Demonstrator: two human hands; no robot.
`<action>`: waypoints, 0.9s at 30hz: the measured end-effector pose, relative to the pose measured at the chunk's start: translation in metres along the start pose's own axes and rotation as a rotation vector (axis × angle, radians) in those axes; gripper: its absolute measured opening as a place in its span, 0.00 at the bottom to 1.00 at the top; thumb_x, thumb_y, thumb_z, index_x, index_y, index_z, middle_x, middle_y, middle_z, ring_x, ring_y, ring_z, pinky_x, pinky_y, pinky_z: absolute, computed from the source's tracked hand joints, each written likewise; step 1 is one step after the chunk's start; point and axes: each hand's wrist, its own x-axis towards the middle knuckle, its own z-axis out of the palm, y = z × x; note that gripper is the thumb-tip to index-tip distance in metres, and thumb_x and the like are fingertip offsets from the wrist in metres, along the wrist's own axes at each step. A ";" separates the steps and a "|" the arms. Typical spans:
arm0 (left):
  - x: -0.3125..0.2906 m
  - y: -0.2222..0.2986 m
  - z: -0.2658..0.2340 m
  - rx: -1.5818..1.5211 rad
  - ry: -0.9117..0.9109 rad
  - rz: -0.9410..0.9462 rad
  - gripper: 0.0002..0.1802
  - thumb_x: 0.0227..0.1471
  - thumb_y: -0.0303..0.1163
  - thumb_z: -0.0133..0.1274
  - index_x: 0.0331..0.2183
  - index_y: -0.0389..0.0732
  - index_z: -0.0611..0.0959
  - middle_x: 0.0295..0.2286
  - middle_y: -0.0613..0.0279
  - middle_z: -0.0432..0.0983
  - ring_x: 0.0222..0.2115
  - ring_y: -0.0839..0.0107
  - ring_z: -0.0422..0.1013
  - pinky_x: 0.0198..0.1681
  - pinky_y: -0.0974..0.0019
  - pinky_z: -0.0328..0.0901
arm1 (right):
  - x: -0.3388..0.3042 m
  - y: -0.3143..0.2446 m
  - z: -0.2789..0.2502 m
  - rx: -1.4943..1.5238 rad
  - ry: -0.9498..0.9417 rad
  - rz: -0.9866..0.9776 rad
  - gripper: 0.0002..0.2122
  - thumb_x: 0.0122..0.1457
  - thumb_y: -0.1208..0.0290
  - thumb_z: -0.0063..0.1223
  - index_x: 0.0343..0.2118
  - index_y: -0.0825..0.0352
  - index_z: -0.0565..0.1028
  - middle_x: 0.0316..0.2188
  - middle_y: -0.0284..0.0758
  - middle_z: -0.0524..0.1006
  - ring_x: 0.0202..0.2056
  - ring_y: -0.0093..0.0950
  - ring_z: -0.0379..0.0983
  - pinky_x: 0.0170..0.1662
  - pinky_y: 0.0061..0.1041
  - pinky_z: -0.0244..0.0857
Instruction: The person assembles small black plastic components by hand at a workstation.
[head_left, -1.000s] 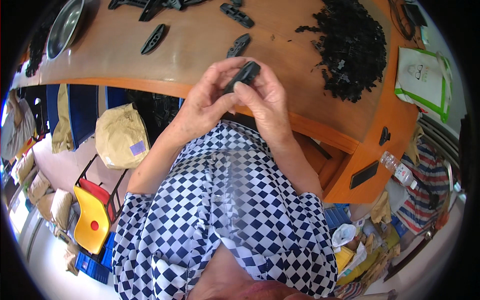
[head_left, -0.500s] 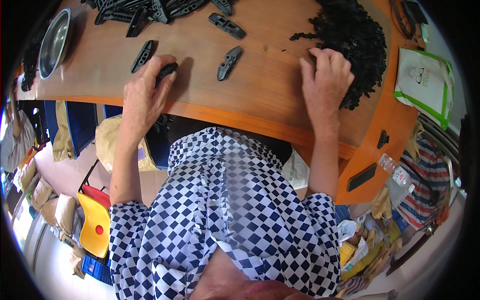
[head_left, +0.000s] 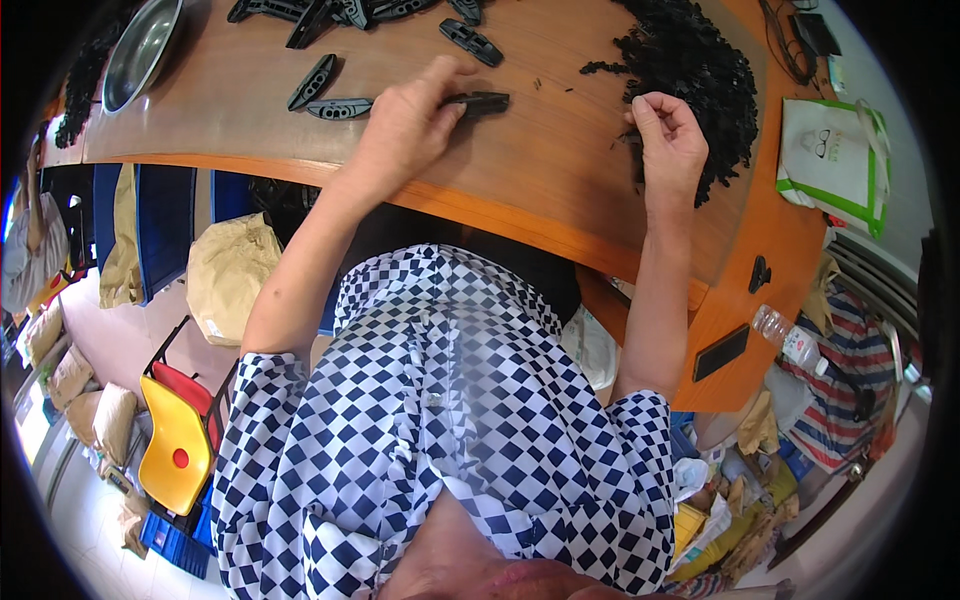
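1. Wooden desk (head_left: 540, 160): smooth, brown, grained top.
2. Heap of black bits (head_left: 690, 75): jagged, rough-textured, loosely spread.
3. Left hand (head_left: 405, 120): fingers arched over the black part's end; I cannot tell whether they grip it.
4. Right hand (head_left: 672, 145): fingertips narrow beside the heap, contents unclear.
5. Black part (head_left: 488, 103): slim, elongated, on the desk.
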 end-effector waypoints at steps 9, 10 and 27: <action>-0.019 0.010 -0.002 -1.846 -0.367 -0.288 0.21 0.59 0.30 0.48 0.53 0.38 0.68 0.40 0.47 0.73 0.39 0.63 0.74 0.38 0.71 0.71 | -0.043 -0.017 0.030 0.512 -0.193 0.207 0.05 0.56 0.78 0.55 0.35 0.69 0.74 0.28 0.32 0.76 0.27 0.20 0.73 0.33 0.17 0.67; -0.020 0.010 0.000 -1.847 -0.364 -0.285 0.21 0.59 0.30 0.48 0.53 0.38 0.68 0.40 0.47 0.73 0.39 0.63 0.74 0.38 0.71 0.71 | -0.047 -0.019 0.034 0.510 -0.196 0.205 0.05 0.56 0.78 0.55 0.35 0.69 0.74 0.28 0.32 0.76 0.27 0.20 0.73 0.33 0.17 0.67; -0.037 0.015 0.026 -1.888 -0.340 -0.246 0.25 0.59 0.29 0.46 0.55 0.32 0.62 0.43 0.46 0.70 0.44 0.54 0.72 0.49 0.58 0.70 | -0.082 -0.030 0.083 0.768 -0.152 0.313 0.06 0.58 0.75 0.53 0.38 0.69 0.74 0.35 0.31 0.75 0.39 0.18 0.69 0.47 0.19 0.62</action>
